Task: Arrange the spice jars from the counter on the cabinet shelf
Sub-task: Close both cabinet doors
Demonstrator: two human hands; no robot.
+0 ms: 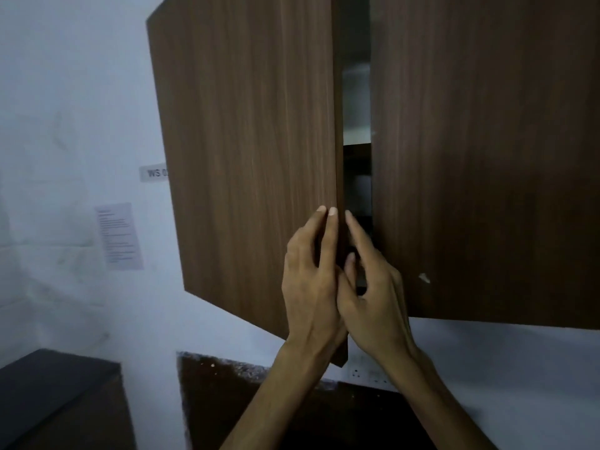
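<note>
Cabinet door [246,151], flat woodgrain laminate

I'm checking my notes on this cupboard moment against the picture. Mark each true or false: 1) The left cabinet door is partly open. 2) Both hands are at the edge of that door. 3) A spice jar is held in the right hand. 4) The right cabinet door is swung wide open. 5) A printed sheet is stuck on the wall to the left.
1) The left cabinet door is partly open: true.
2) The left hand and right hand are at its edge: true.
3) False; neither hand holds a jar.
4) False; the right cabinet door looks shut.
5) A printed sheet is on the wall: true.
</note>
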